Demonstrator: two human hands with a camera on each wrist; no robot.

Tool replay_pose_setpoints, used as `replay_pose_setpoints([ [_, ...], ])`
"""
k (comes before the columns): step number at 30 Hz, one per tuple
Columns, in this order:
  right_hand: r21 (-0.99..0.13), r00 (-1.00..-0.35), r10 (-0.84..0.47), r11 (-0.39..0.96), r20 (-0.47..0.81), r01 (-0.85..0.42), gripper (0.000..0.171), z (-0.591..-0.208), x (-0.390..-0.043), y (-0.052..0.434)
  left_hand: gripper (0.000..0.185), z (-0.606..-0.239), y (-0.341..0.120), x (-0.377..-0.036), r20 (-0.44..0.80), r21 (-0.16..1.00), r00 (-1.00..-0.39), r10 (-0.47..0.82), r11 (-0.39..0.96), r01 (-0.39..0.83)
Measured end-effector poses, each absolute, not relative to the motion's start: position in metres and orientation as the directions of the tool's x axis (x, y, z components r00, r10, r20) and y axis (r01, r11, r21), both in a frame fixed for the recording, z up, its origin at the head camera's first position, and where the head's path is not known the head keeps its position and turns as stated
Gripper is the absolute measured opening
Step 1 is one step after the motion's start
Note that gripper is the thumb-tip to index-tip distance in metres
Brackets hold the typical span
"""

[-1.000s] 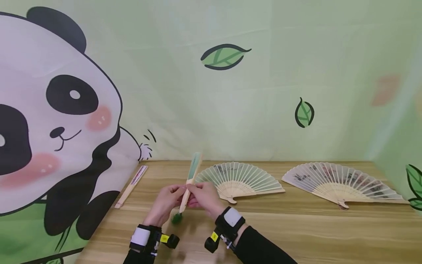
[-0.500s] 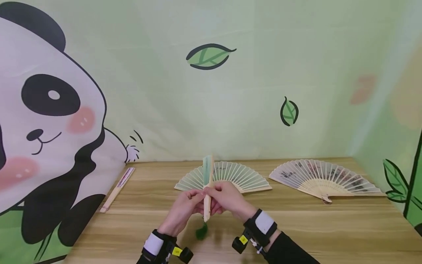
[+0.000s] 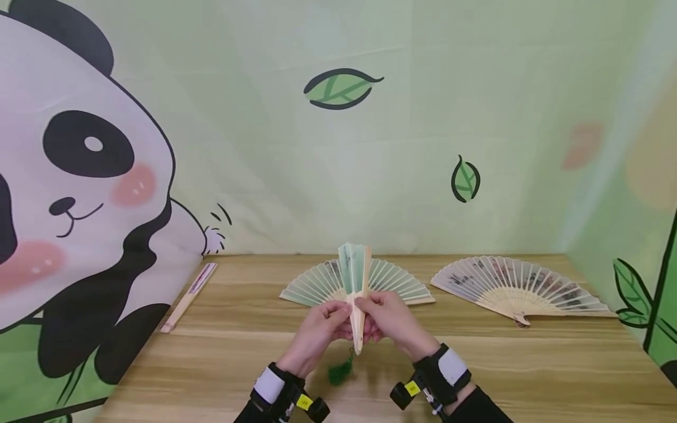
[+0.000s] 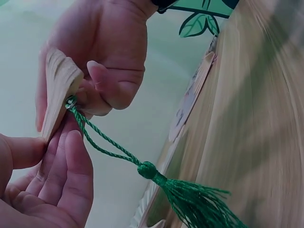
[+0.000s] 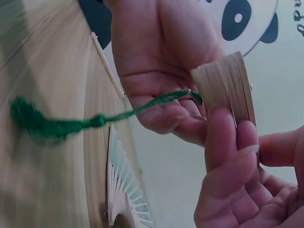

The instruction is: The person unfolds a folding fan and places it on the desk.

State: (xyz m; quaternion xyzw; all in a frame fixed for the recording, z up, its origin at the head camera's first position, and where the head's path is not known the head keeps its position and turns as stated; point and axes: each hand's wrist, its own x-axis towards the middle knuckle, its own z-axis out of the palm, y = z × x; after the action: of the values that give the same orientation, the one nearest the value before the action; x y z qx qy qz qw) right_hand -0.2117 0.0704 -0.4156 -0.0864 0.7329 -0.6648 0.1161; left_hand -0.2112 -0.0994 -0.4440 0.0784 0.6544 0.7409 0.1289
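Note:
Both hands hold a bamboo folding fan [image 3: 355, 288] upright over the wooden table [image 3: 502, 364]; its green leaf is fanned out a little at the top. My left hand [image 3: 321, 328] pinches the left side of the ribs [image 4: 57, 92], and my right hand [image 3: 390, 320] pinches the right side [image 5: 228, 88]. A green tassel [image 3: 338, 371] hangs on a cord from the pivot, also seen as the tassel [image 4: 190, 197] in the left wrist view and the tassel [image 5: 42, 121] in the right wrist view.
Behind my hands a spread fan [image 3: 404, 282] lies flat on the table. Another spread fan [image 3: 520, 286] lies to the right. A folded fan [image 3: 189, 296] lies along the panda backdrop [image 3: 79, 194] at the left. Green walls close in the back and right.
The fan I hold has swung from a leftward tilt to upright and moved right. Its ribs, closed before, now spread slightly at the top. The tassel swings below.

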Motion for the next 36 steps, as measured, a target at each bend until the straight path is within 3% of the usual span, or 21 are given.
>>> replay_pose_setpoints([
  [25, -0.972, -0.988, 0.007, -0.183, -0.152, 0.148, 0.026, -0.413, -0.202, 0.095, 0.013, -0.437, -0.083, -0.208, -0.023, 0.965, -0.959, 0.282, -0.244, -0.095],
  [36, -0.938, -0.982, 0.082, -0.320, -0.168, 0.134, 0.024, -0.410, -0.196, 0.102, 0.025, -0.432, -0.084, -0.206, -0.019, 0.920, -0.952, 0.304, -0.368, -0.136],
])
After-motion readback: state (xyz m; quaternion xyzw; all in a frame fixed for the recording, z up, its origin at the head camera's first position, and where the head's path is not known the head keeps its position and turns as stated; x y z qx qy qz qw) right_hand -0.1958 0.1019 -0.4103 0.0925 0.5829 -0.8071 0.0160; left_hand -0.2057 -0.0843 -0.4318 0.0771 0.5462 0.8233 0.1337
